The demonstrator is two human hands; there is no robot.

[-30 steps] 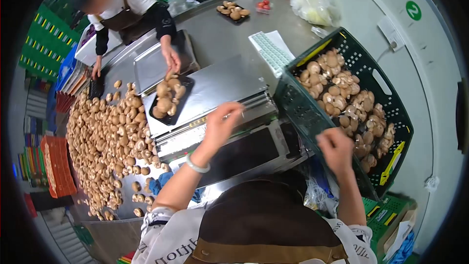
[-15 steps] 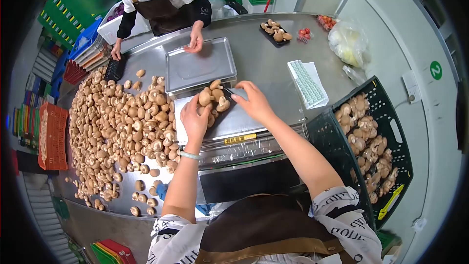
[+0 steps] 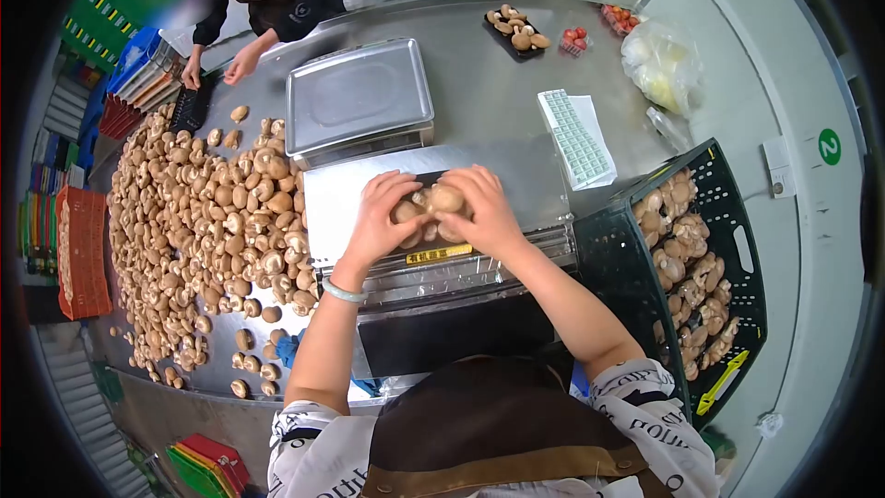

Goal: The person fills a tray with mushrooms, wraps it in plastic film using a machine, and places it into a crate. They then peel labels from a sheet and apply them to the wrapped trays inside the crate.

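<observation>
Between my hands, a small black tray of mushrooms [image 3: 447,200] sits over the front edge of the pale metal plate [image 3: 336,212] of a film-wrapping machine. My left hand [image 3: 383,219] curls round the tray's left side, thumb against the mushrooms. The right hand [image 3: 486,214] grips the opposite side, its fingers over the far edge. Most of the tray is hidden by hands and mushrooms. Just below lie clear film [image 3: 433,284] and a yellow label strip [image 3: 439,254]. Left of my hands spreads a large heap of loose brown mushrooms [image 3: 230,203].
A steel scale [image 3: 359,97] stands behind my hands. To the right are a sheet of labels [image 3: 576,140], a filled mushroom tray [image 3: 516,32] and a dark crate [image 3: 751,281] of bagged mushrooms. Across the table a co-worker's hand [image 3: 191,72] touches a black tray [image 3: 192,106].
My hands have brought the mushroom tray nearer to me, down to the film edge, and now enclose it from both sides. The co-worker's other hand has moved left, away from the scale.
</observation>
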